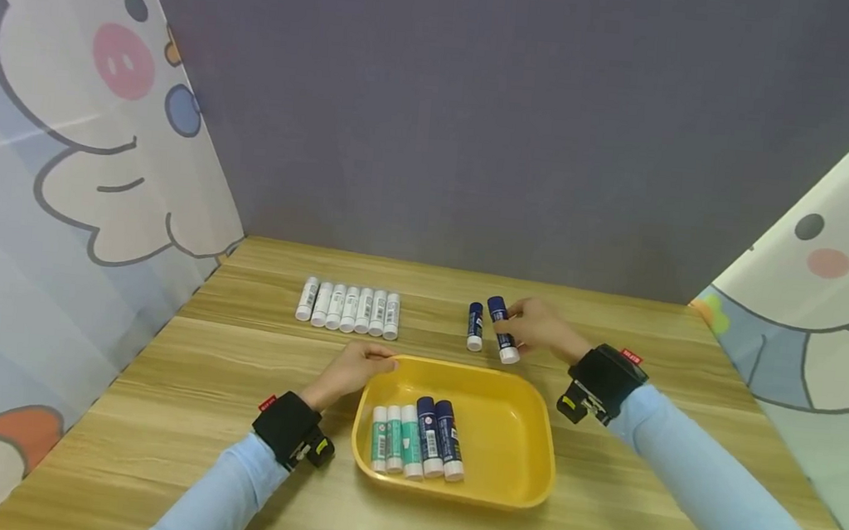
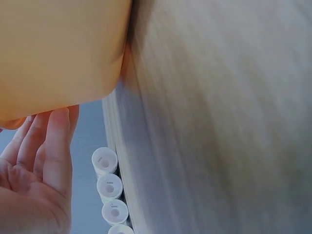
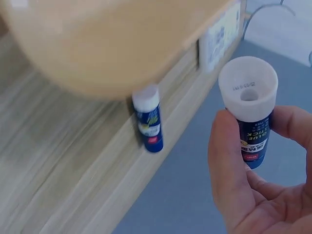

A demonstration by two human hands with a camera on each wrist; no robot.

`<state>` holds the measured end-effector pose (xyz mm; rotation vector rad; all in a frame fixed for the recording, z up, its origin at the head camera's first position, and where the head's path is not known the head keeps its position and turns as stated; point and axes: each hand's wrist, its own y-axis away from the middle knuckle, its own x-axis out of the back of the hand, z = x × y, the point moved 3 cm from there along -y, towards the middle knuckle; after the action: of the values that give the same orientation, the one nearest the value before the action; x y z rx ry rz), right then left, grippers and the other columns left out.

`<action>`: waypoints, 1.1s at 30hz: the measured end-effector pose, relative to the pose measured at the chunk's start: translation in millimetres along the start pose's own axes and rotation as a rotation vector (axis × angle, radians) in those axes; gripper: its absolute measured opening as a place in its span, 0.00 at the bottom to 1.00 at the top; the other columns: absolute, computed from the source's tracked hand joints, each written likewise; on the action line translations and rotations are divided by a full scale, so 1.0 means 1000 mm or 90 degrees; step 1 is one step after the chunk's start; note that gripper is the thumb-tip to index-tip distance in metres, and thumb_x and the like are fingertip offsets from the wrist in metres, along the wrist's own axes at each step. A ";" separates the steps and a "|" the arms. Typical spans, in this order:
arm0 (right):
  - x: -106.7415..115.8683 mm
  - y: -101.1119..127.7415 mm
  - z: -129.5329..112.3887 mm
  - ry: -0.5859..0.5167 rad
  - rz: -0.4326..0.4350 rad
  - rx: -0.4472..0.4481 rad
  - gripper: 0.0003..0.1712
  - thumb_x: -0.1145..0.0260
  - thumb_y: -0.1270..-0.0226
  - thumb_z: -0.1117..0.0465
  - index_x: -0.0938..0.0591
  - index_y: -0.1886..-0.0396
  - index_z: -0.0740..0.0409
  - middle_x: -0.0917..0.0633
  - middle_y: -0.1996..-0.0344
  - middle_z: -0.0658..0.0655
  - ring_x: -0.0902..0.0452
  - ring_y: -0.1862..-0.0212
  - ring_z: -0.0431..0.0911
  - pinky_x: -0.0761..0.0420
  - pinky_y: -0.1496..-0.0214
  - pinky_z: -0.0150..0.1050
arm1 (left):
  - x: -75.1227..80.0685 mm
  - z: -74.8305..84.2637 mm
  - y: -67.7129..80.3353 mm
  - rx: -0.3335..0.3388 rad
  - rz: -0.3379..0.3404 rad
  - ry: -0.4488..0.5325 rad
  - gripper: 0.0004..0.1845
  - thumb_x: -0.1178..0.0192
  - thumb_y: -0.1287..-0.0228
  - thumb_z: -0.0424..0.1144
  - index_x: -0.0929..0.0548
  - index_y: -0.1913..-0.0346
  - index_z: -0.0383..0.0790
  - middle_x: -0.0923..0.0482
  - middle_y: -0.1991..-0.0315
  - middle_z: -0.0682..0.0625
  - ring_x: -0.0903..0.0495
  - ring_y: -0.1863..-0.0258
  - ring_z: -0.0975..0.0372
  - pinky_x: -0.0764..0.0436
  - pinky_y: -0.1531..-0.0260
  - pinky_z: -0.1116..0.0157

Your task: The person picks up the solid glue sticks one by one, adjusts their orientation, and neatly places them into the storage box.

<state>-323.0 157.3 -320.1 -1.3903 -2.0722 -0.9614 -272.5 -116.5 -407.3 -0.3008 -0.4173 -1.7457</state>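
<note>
My right hand point(image 1: 537, 325) pinches a blue glue stick point(image 3: 253, 134) with a white base between thumb and fingers, tilted just above the table behind the tray. A smaller blue glue stick point(image 1: 475, 327) lies on the table to its left. With my left hand point(image 1: 356, 369) I hold the back left corner of a yellow tray point(image 1: 522, 447), fingers at the outside of its rim. Inside the tray's left half, several glue sticks lie side by side: green-and-white ones point(image 1: 393, 439) at the left, then two blue ones point(image 1: 448, 439).
A row of several white glue sticks point(image 1: 350, 307) lies at the back left of the wooden table point(image 1: 237, 367). A dark grey panel point(image 1: 436, 116) rises behind the table. Cartoon-printed sheets point(image 1: 67, 145) flank it on both sides.
</note>
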 end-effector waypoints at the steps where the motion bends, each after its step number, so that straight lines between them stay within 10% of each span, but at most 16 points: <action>1: -0.002 0.003 -0.002 0.001 -0.004 0.002 0.29 0.39 0.38 0.56 0.31 0.43 0.71 0.20 0.56 0.67 0.21 0.67 0.46 0.18 0.61 0.42 | 0.000 0.000 0.000 0.000 0.000 0.001 0.11 0.42 0.40 0.39 0.16 0.56 0.40 0.17 0.61 0.50 0.22 0.63 0.63 0.24 0.59 0.64; 18: -0.044 0.046 -0.010 -0.064 -0.091 0.014 0.21 0.36 0.40 0.59 0.24 0.51 0.67 0.18 0.70 0.57 0.22 0.74 0.44 0.18 0.69 0.37 | 0.000 -0.001 -0.001 -0.012 -0.002 0.005 0.12 0.43 0.39 0.37 0.17 0.56 0.37 0.17 0.60 0.48 0.22 0.61 0.62 0.24 0.57 0.63; 33: -0.073 0.061 -0.006 0.018 -0.092 -0.008 0.21 0.32 0.45 0.58 0.23 0.55 0.66 0.18 0.73 0.54 0.23 0.77 0.43 0.20 0.73 0.36 | -0.001 0.000 0.000 -0.024 -0.001 0.005 0.11 0.42 0.40 0.37 0.16 0.57 0.37 0.17 0.61 0.48 0.22 0.63 0.63 0.25 0.59 0.66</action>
<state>-239.1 124.2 -349.7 -1.2397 -2.1730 -1.0466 -272.8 -116.1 -407.9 -0.3203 -0.3793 -1.7566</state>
